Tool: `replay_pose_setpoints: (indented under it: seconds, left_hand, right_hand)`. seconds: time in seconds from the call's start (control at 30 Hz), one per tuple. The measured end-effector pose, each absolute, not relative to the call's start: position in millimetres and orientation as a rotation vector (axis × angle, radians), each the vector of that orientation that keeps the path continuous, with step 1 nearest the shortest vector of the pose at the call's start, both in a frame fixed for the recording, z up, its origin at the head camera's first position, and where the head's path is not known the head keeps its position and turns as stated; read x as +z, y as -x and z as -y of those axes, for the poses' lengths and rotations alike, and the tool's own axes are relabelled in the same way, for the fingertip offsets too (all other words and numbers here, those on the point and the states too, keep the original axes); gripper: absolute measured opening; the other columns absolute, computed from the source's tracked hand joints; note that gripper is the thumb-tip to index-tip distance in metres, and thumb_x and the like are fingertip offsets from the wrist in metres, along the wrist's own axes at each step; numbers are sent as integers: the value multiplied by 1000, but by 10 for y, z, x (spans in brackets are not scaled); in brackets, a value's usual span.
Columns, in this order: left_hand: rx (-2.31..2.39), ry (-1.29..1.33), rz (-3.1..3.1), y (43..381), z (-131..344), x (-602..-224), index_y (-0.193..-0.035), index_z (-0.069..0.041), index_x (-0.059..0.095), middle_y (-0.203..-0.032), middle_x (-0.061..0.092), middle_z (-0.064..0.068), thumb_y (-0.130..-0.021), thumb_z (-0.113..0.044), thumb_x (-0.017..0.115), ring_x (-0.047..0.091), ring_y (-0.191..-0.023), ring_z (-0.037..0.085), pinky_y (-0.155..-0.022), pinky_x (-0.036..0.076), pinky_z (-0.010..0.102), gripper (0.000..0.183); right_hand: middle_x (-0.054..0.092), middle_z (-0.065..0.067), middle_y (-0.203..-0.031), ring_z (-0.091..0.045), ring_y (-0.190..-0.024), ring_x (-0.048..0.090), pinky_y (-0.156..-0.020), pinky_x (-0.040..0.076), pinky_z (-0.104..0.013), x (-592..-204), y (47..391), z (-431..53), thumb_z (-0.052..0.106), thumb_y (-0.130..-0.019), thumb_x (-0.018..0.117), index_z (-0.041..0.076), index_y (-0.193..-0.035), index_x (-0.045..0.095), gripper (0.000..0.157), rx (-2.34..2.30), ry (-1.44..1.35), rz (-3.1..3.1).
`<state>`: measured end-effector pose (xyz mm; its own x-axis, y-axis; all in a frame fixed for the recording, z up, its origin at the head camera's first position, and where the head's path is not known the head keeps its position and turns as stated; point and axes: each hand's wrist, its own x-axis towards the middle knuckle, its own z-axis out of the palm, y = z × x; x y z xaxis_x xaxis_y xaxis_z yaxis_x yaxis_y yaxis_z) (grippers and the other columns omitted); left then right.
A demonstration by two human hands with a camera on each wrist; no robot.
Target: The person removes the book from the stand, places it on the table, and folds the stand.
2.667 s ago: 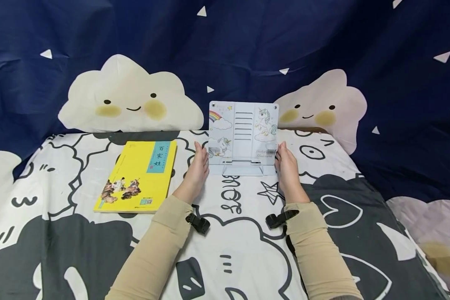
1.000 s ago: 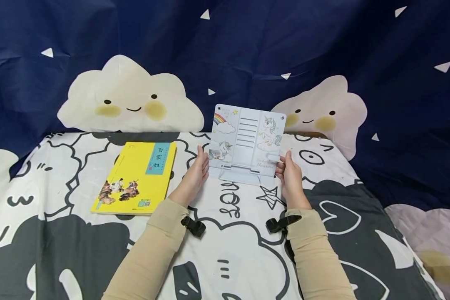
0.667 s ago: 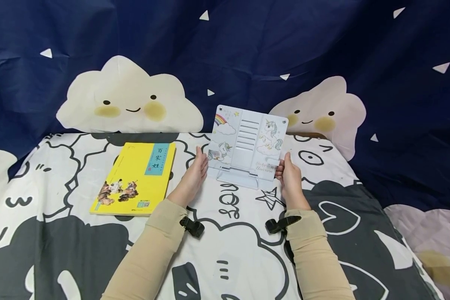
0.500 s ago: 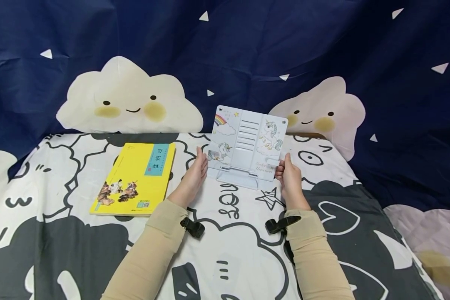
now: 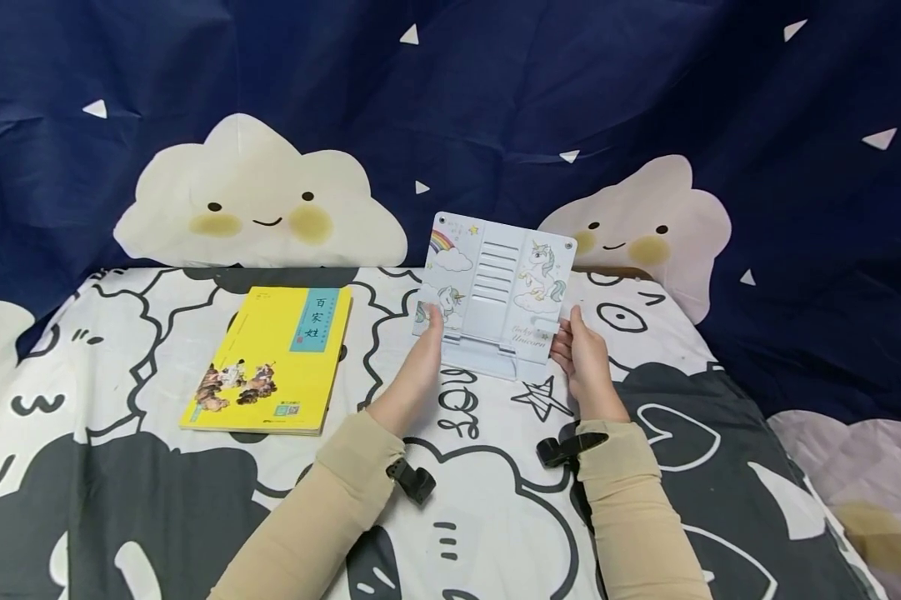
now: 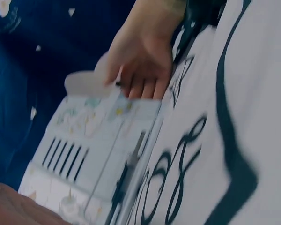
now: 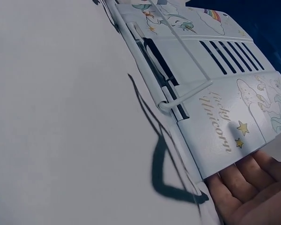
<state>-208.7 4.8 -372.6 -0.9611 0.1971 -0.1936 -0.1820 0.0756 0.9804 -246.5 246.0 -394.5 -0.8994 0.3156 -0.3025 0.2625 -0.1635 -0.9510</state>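
A white reading stand (image 5: 484, 315) with unicorn and rainbow prints leans back on the patterned cloth, turned at an angle, its slotted panel and front ledge towards me. My left hand (image 5: 418, 362) is at its lower left, thumb up and overlapping the printed panel in the head view; the fingers are mostly hidden there. In the left wrist view that left hand (image 6: 18, 207) looks extended along the near edge, somewhat blurred. At the other side, my right hand (image 5: 587, 354) has its thumb raised. The right wrist view has the right fingers (image 7: 234, 185) lying extended at and behind the stand's edge.
A yellow book (image 5: 270, 358) with a blue title panel lies flat to the left of the stand. Black-and-white cartoon cloth (image 5: 480, 483) covers the surface. Behind it hangs a dark blue curtain (image 5: 480, 83) with cloud faces and small triangles.
Earlier the stand faced me squarely; it has since turned, its right side coming nearer. Just now my left hand has shifted right, from beside the stand to in front of its lower left corner.
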Motion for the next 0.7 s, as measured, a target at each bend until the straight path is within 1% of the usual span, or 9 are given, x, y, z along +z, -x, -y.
replay_pose_setpoints:
  seconds: [0.03, 0.07, 0.13, 0.23, 0.33, 0.43, 0.6, 0.7]
  left_hand:
    - [1949, -16, -2100, 2061, -86, -3715, -160, -10, 13, -168, 8, 6, -95, -74, 3, 2, -156, 24, -126, -1, 47, 91]
    - [1935, -39, -2132, 2040, -122, -3710, -160, -7, 12, -168, 7, 9, -97, -70, 3, 1, -155, 27, -126, -1, 48, 89]
    - [1904, -57, -2167, 1995, -182, -3703, -159, -3, 9, -167, 2, 14, -99, -66, 4, -2, -155, 30, -125, -2, 50, 87]
    - [1861, -67, -2209, 1949, -255, -3710, -157, 4, 4, -166, -6, 22, -101, -62, 6, -7, -154, 36, -124, -3, 55, 87]
    - [1832, -51, -2224, 1920, -300, -3708, -156, 6, 2, -164, -11, 24, -101, -62, 8, -9, -153, 39, -122, -2, 60, 88]
    - [1813, -61, -2239, 1900, -313, -3708, -156, 7, 1, -164, -13, 25, -100, -64, 8, -9, -152, 41, -121, -1, 63, 90]
    - [1795, -100, -2256, 1890, -296, -3704, -156, 6, 3, -164, -11, 24, -99, -66, 6, -10, -153, 40, -120, -3, 64, 92]
    - [1789, -117, -2256, 1901, -288, -3704, -156, 6, 3, -164, -11, 24, -100, -64, 7, -11, -153, 38, -120, -3, 63, 90]
  right_hand:
    - [60, 12, -73, 0, -64, 56, -65, 51, -16, -3942, 2464, -2461, 55, -100, 45, 13, -111, 58, 46, 2272, 684, 2014]
    - [58, 11, -70, -1, -63, 54, -64, 50, -16, -3939, 2462, -2458, 54, -100, 45, 13, -105, 56, 43, 2275, 672, 2022]
    - [55, 10, -66, -2, -60, 51, -61, 48, -17, -3930, 2455, -2453, 52, -101, 45, 12, -100, 54, 41, 2283, 646, 2035]
    - [52, 9, -63, -3, -58, 49, -61, 47, -18, -3922, 2448, -2449, 51, -102, 44, 12, -96, 52, 40, 2278, 629, 2060]
    - [54, 10, -63, -3, -59, 51, -63, 48, -18, -3920, 2445, -2446, 51, -102, 45, 13, -96, 52, 39, 2269, 619, 2080]
    - [58, 10, -65, -3, -60, 54, -65, 49, -19, -3921, 2442, -2441, 52, -102, 45, 13, -98, 55, 40, 2258, 608, 2098]
    - [62, 11, -68, -3, -63, 57, -68, 50, -19, -3926, 2432, -2450, 54, -100, 46, 14, -103, 60, 42, 2256, 595, 2110]
    - [62, 9, -71, -4, -66, 58, -70, 51, -19, -3929, 2431, -2461, 53, -99, 51, 13, -105, 61, 41, 2213, 604, 2152]
